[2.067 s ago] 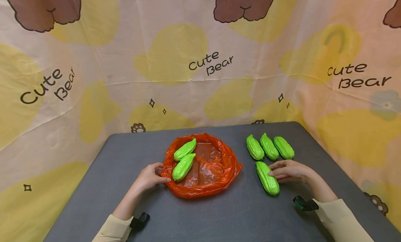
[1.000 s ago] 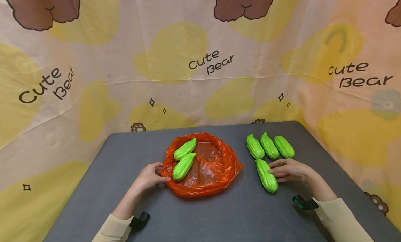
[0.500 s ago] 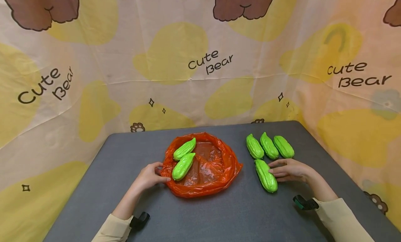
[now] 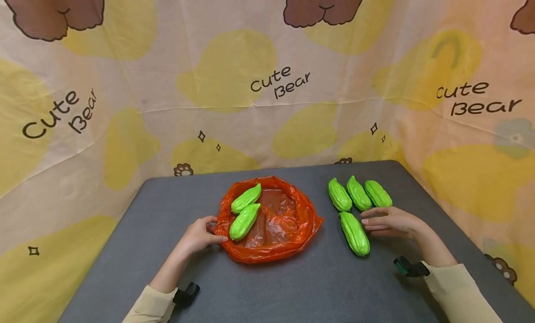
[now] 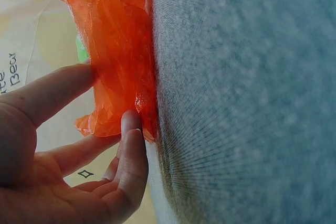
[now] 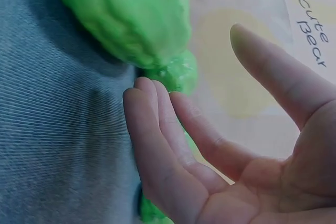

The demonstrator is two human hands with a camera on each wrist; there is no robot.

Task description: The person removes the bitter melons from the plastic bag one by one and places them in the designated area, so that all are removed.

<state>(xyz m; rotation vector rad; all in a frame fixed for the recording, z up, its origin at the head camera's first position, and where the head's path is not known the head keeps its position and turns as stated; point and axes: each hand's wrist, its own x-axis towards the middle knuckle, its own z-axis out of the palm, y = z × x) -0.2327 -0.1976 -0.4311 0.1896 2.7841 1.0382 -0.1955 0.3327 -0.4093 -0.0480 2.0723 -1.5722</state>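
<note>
A red plastic bag (image 4: 271, 255) lies with its mouth spread wide, and two bright green, ridged bitter melons (image 4: 245, 222) rest inside at its left. My left hand (image 4: 199, 234) holds the bag's left edge; the left wrist view has the thumb and fingers about the crumpled red plastic (image 5: 118, 61). Right of the bag, a single bitter melon (image 4: 355, 234) lies on the table. Close to its right side is my right hand (image 4: 393, 222). In the right wrist view its fingers (image 6: 168, 124) are loosely bent with the thumb spread away, and nothing is held.
Three more bitter melons (image 4: 358, 195) lie side by side at the back right, just beyond the single one. The grey table (image 4: 292, 295) is enclosed by a patterned cloth backdrop (image 4: 234, 81) at the back and both sides.
The single bitter melon has shifted slightly away from me, towards the row of three. My right hand has let go of it and moved a little to the right. The left hand stays still.
</note>
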